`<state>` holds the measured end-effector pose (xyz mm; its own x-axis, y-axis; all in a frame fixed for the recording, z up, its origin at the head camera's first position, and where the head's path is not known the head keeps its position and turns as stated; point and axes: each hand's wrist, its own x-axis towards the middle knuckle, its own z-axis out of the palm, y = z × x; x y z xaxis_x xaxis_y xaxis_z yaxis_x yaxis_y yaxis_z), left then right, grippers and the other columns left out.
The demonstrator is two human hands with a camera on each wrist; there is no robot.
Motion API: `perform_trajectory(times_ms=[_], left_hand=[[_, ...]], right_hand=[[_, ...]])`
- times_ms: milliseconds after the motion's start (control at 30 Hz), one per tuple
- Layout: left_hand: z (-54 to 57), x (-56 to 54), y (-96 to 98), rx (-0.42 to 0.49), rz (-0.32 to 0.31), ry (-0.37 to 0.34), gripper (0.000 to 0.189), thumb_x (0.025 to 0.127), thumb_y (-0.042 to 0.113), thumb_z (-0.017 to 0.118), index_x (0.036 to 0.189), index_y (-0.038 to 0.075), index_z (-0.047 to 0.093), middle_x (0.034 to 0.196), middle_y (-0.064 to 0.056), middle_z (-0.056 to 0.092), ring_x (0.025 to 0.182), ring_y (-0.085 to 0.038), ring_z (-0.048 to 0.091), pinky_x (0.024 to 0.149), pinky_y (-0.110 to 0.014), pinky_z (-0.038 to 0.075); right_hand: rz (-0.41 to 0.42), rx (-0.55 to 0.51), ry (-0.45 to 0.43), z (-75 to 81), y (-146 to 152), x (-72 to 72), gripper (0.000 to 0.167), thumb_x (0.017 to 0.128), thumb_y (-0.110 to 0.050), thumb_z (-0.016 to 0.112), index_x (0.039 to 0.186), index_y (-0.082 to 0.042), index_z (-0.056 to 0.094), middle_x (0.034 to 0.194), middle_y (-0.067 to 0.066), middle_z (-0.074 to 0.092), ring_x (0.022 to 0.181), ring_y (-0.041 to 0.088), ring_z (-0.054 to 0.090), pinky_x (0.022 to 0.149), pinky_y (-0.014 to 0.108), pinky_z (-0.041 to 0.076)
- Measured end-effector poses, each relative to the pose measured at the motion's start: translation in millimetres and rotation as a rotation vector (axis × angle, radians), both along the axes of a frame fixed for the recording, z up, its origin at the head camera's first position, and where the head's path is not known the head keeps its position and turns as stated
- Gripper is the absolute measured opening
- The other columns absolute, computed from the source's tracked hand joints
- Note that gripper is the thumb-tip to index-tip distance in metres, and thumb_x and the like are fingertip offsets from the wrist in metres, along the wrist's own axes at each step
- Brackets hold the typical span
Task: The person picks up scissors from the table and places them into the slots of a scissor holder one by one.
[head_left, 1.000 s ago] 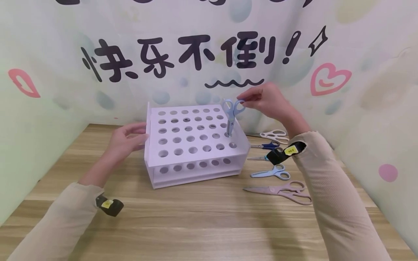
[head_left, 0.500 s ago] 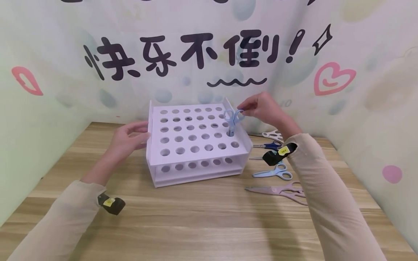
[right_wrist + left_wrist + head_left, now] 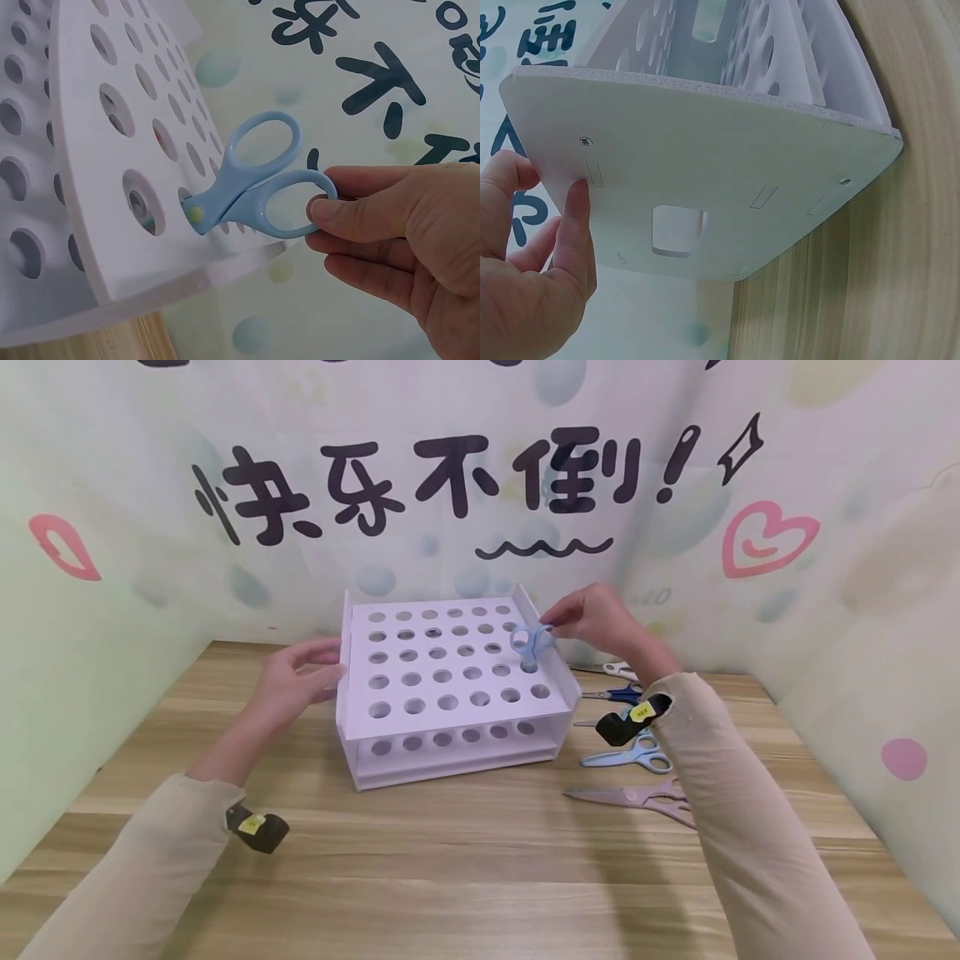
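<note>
A white rack (image 3: pixel 450 735) with rows of round holes stands on the wooden table. My left hand (image 3: pixel 296 681) touches the rack's left side panel (image 3: pixel 705 135) with its fingertips, near the back edge. At the right end of the rack, my right hand (image 3: pixel 596 614) pinches one handle loop of light blue scissors (image 3: pixel 247 180) between thumb and fingers. The scissors point down into a hole in the rightmost column, second row from the front. Their handles and pivot show above the top plate, while the blades are hidden inside.
Several more scissors lie right of the rack: pink scissors (image 3: pixel 630 796) nearest, light blue scissors (image 3: pixel 615 760), dark blue scissors (image 3: pixel 622 694) and white-handled scissors (image 3: pixel 618 669) farther back. My right forearm overlaps some handles. A printed cloth wall (image 3: pixel 450 552) stands behind the rack.
My right hand has moved down with the light blue scissors, and their blades have sunk into the hole until only the handles and pivot show. The left hand stays at the side panel.
</note>
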<state>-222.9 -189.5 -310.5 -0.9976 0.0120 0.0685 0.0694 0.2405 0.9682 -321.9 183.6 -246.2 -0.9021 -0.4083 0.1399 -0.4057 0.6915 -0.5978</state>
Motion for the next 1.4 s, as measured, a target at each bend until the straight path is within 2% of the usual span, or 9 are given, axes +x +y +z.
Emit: perform_trajectory(times_ms=[233, 500, 900, 1233, 1400], left_hand=[[-1.1, 0.3, -1.6, 0.011, 0.000, 0.001, 0.054, 0.091, 0.016, 0.058, 0.137, -0.001, 0.037, 0.124, -0.021, 0.043, 0.089, -0.005, 0.056, 0.078, -0.025, 0.054], [-1.6, 0.5, -2.5, 0.009, 0.002, 0.005, 0.053, 0.090, 0.017, 0.058, 0.137, 0.000, 0.038, 0.123, -0.021, 0.043, 0.087, -0.002, 0.057, 0.077, -0.025, 0.054], [-1.6, -0.8, -1.8, 0.007, -0.004, 0.005, 0.053, 0.090, 0.016, 0.058, 0.136, -0.001, 0.037, 0.124, -0.022, 0.043, 0.086, -0.001, 0.057, 0.077, -0.026, 0.054], [-1.6, -1.5, -0.7, 0.005, -0.007, 0.008, 0.053, 0.090, 0.016, 0.058, 0.136, -0.002, 0.038, 0.122, -0.021, 0.044, 0.085, -0.001, 0.057, 0.077, -0.026, 0.055], [-1.0, -0.7, -0.5, 0.008, -0.007, 0.009, 0.052, 0.091, 0.014, 0.057, 0.136, -0.003, 0.037, 0.123, -0.022, 0.043, 0.085, -0.001, 0.057, 0.077, -0.026, 0.055]], right_hand=[[0.000, 0.005, -0.011, -0.9, -2.2, -0.6, 0.019, 0.078, 0.004, 0.069, 0.096, -0.002, 0.071, 0.094, 0.011, 0.068, 0.087, 0.020, 0.063, 0.080, 0.033, 0.054], [0.043, 0.004, -0.060, -4.5, -2.5, -1.9, 0.019, 0.076, 0.006, 0.069, 0.094, 0.000, 0.071, 0.091, 0.013, 0.068, 0.083, 0.021, 0.064, 0.076, 0.031, 0.055], [0.054, -0.013, -0.070, -5.9, 1.2, 1.1, 0.019, 0.078, 0.004, 0.068, 0.097, 0.000, 0.070, 0.094, 0.013, 0.068, 0.086, 0.022, 0.064, 0.079, 0.032, 0.055], [0.084, -0.017, -0.045, -3.9, 15.0, 2.0, 0.028, 0.080, 0.000, 0.068, 0.107, 0.004, 0.065, 0.098, 0.015, 0.067, 0.091, 0.024, 0.064, 0.083, 0.034, 0.053], [0.092, 0.001, -0.021, -1.5, 25.7, 6.4, 0.027, 0.080, 0.001, 0.066, 0.107, 0.005, 0.065, 0.098, 0.016, 0.066, 0.091, 0.025, 0.064, 0.081, 0.034, 0.054]])
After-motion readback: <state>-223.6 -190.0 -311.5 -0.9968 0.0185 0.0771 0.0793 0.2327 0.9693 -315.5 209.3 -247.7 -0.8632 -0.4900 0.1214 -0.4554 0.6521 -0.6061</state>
